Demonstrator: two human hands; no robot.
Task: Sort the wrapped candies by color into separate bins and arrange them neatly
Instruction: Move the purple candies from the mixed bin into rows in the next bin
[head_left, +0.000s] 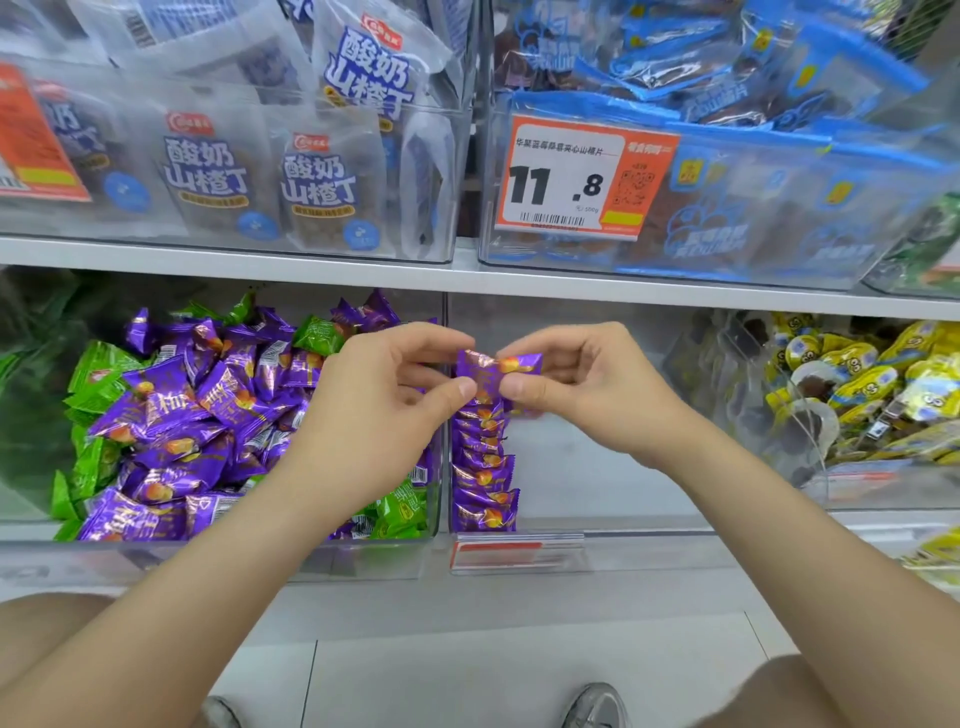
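**Purple wrapped candy (493, 370) pinched at both ends**

The left hand (384, 395) and right hand (587, 389) each pinch an end of the purple wrapped candy between thumb and forefinger. They hold it above the back end of a row of purple candies (483, 467) lined along the left wall of a clear bin (623, 526). The neighbouring bin (260, 552) holds mixed purple and green candies (208, 410).

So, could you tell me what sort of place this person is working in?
Most likely a shop's snack aisle: an orange price tag reading 11.8, clear bins of wrapped candies on white shelves, and bagged snacks above.
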